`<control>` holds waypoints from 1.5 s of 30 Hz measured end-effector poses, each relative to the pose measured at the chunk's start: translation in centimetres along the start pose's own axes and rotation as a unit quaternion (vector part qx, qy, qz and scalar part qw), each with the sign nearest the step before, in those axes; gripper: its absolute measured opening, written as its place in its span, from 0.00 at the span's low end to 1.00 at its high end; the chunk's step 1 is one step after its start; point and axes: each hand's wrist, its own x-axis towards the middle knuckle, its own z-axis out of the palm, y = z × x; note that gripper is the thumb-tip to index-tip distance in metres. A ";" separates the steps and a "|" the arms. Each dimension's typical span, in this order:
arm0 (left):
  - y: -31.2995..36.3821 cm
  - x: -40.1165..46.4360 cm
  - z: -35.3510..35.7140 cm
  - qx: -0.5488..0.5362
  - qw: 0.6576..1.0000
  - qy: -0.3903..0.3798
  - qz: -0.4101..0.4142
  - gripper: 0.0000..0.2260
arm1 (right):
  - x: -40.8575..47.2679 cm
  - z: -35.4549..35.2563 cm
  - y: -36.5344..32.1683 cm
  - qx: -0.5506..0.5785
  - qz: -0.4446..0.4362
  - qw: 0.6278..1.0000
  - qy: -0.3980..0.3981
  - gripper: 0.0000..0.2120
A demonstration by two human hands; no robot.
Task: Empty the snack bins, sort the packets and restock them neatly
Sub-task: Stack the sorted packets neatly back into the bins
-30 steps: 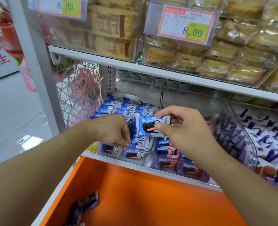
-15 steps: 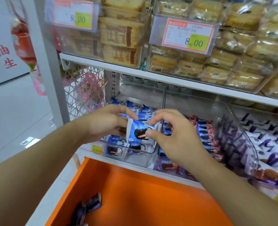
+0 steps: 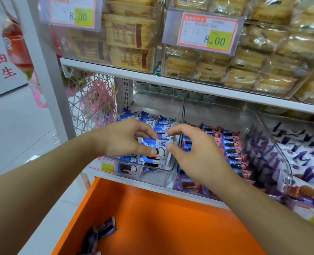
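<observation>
A blue-and-white cookie packet (image 3: 155,145) stands at the front of the left clear bin (image 3: 152,173), on top of a row of like packets (image 3: 148,116). My left hand (image 3: 123,138) pinches its left side between thumb and fingers. Its right side is pinched by my right hand (image 3: 194,151), thumb below and forefinger above. The middle clear bin (image 3: 217,115) holds rows of blue-and-pink packets (image 3: 231,144). The right bin (image 3: 274,144) holds purple-and-white packets (image 3: 303,157).
An orange tray (image 3: 161,221) sits below the shelf with a few dark purple packets (image 3: 101,232) at its left corner. The upper shelf (image 3: 171,81) carries clear bins of yellow cakes with 8.00 price tags (image 3: 200,32). A white upright post (image 3: 47,70) stands at the left.
Both hands have lowered the blue packet from in front of the bins down into the front of the left bin. The view has moved closer to the shelf.
</observation>
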 end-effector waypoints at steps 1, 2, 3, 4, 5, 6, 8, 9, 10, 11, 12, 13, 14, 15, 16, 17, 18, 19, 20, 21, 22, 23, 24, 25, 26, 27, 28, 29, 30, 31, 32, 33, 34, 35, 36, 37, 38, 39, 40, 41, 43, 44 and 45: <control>-0.4 0.2 0.5 0.004 1.000 -0.003 0.002 0.16 | 0.0 0.0 0.2 -0.006 -0.001 1.000 0.006 0.12; -0.8 0.5 1.1 0.008 1.000 -0.011 0.001 0.16 | 0.1 0.0 0.4 -0.008 0.000 1.000 0.011 0.12; -1.1 0.7 1.7 0.013 1.000 -0.020 0.001 0.16 | 0.1 -0.1 0.5 -0.007 0.002 1.000 0.016 0.11; -1.4 1.0 2.1 0.017 0.999 -0.026 0.000 0.16 | 0.1 -0.1 0.6 -0.006 0.003 1.000 0.019 0.11; -1.5 1.3 2.3 0.018 0.999 -0.033 -0.004 0.16 | 0.2 -0.1 0.7 -0.007 0.003 1.000 0.023 0.11; -1.5 1.5 2.4 0.017 0.999 -0.039 -0.011 0.16 | 0.2 -0.1 0.8 -0.008 0.003 1.000 0.026 0.10; -1.5 1.9 2.0 0.020 0.998 -0.062 -0.028 0.17 | 0.2 -0.1 0.9 -0.007 0.003 1.000 0.029 0.10; -1.4 2.1 1.8 0.026 0.996 -0.074 -0.037 0.17 | 0.3 -0.1 1.0 -0.005 0.003 1.000 0.027 0.10; -1.2 2.2 1.5 0.035 0.995 -0.085 -0.045 0.18 | 0.2 -0.1 0.9 -0.006 0.003 1.000 0.025 0.10; -1.0 2.3 1.3 0.044 0.994 -0.092 -0.049 0.18 | 0.2 -0.2 0.9 -0.009 0.002 1.000 0.025 0.10; -0.8 2.4 1.1 0.050 0.993 -0.093 -0.050 0.18 | 0.2 -0.2 0.9 -0.013 0.001 1.000 0.025 0.10; -0.6 2.4 0.9 0.049 0.994 -0.089 -0.049 0.17 | 0.2 -0.2 1.0 -0.014 0.001 1.000 0.025 0.10; -0.5 2.4 0.7 0.039 0.995 -0.079 -0.050 0.17 | 0.2 -0.2 1.0 -0.015 0.002 1.000 0.026 0.10; -0.5 2.3 0.5 0.024 0.996 -0.069 -0.052 0.16 | 0.2 -0.2 1.0 -0.015 0.003 1.000 0.025 0.10; -0.4 2.3 0.4 0.014 0.996 -0.065 -0.055 0.15 | 0.2 -0.3 1.0 -0.017 0.002 1.000 0.023 0.10; -0.5 2.3 0.3 0.017 0.996 -0.067 -0.057 0.15 | 0.2 -0.2 1.0 -0.020 0.001 1.000 0.022 0.10; -0.6 2.3 0.3 0.028 0.995 -0.077 -0.060 0.15 | 0.2 -0.3 1.0 -0.022 0.000 1.000 0.021 0.10; -0.8 2.3 0.5 0.043 0.993 -0.087 -0.066 0.15 | 0.2 -0.3 1.0 -0.025 0.000 0.999 0.020 0.10; -0.9 2.4 0.6 0.054 0.991 -0.094 -0.073 0.15 | 0.2 -0.3 1.0 -0.027 -0.001 0.999 0.020 0.11; -1.1 2.5 0.7 0.064 0.990 -0.097 -0.079 0.15 | 0.3 -0.3 1.0 -0.029 -0.003 0.999 0.019 0.11; -1.2 2.7 0.8 0.072 0.989 -0.099 -0.083 0.16 | 0.2 -0.3 1.0 -0.030 -0.004 0.999 0.017 0.11; -1.1 2.9 1.0 0.082 0.988 -0.103 -0.085 0.16 | 0.3 -0.3 1.0 -0.031 -0.005 0.999 0.015 0.11; -1.1 3.0 1.1 0.091 0.986 -0.107 -0.087 0.17 | 0.2 -0.3 1.0 -0.035 -0.007 0.999 0.014 0.12; -1.0 3.2 1.3 0.098 0.985 -0.110 -0.088 0.17 | 0.2 -0.3 1.0 -0.040 -0.008 0.999 0.013 0.12; -0.9 3.3 1.4 0.104 0.984 -0.112 -0.090 0.18 | 0.2 -0.3 1.1 -0.046 -0.011 0.999 0.012 0.12; -0.7 3.3 1.6 0.107 0.984 -0.114 -0.089 0.19 | 0.2 -0.3 1.1 -0.051 -0.014 0.999 0.010 0.12; -0.6 3.3 1.6 0.109 0.983 -0.116 -0.089 0.19 | 0.2 -0.2 1.1 -0.054 -0.017 0.998 0.009 0.12; -0.5 3.2 1.7 0.113 0.983 -0.118 -0.088 0.20 | 0.3 -0.2 1.1 -0.056 -0.018 0.998 0.008 0.12; -0.3 3.2 1.7 0.120 0.982 -0.118 -0.087 0.20 | 0.3 -0.2 1.1 -0.057 -0.018 0.998 0.007 0.12; 0.0 3.1 1.7 0.128 0.981 -0.119 -0.087 0.20 | 0.3 -0.2 1.1 -0.057 -0.018 0.998 0.006 0.12; 0.2 3.0 1.6 0.139 0.979 -0.122 -0.087 0.20 | 0.3 -0.2 1.1 -0.057 -0.018 0.998 0.005 0.12; 0.5 3.1 1.6 0.153 0.977 -0.125 -0.086 0.20 | 0.3 -0.3 1.0 -0.057 -0.018 0.998 0.004 0.12; 0.8 3.1 1.6 0.169 0.973 -0.130 -0.085 0.20 | 0.2 -0.3 1.0 -0.056 -0.017 0.998 0.002 0.12; 1.0 3.2 1.6 0.186 0.969 -0.136 -0.084 0.20 | 0.2 -0.3 1.0 -0.055 -0.016 0.998 0.001 0.12; 1.2 3.3 1.6 0.201 0.966 -0.141 -0.086 0.20 | 0.2 -0.3 1.0 -0.055 -0.016 0.998 0.001 0.12; 1.4 3.4 1.6 0.210 0.963 -0.146 -0.088 0.20 | 0.2 -0.3 1.0 -0.055 -0.016 0.998 0.001 0.12; 1.5 3.4 1.6 0.215 0.961 -0.148 -0.089 0.20 | 0.2 -0.3 1.0 -0.055 -0.016 0.998 -0.001 0.12; 1.5 3.4 1.6 0.214 0.961 -0.150 -0.090 0.20 | 0.2 -0.3 1.0 -0.054 -0.015 0.998 -0.003 0.12; 1.5 3.3 1.5 0.209 0.962 -0.151 -0.090 0.20 | 0.2 -0.3 1.0 -0.055 -0.014 0.998 -0.004 0.12; 1.5 3.1 1.4 0.202 0.964 -0.149 -0.089 0.20 | 0.2 -0.3 1.0 -0.056 -0.015 0.998 -0.005 0.12; 1.2 2.8 1.4 0.184 0.969 -0.141 -0.088 0.20 | 0.2 -0.4 1.0 -0.058 -0.016 0.998 -0.004 0.12; 1.0 2.7 1.3 0.174 0.971 -0.136 -0.088 0.19 | 0.1 -0.4 0.9 -0.060 -0.016 0.998 -0.004 0.12; 0.8 2.5 1.4 0.163 0.974 -0.129 -0.087 0.19 | 0.2 -0.4 1.0 -0.060 -0.016 0.998 -0.004 0.12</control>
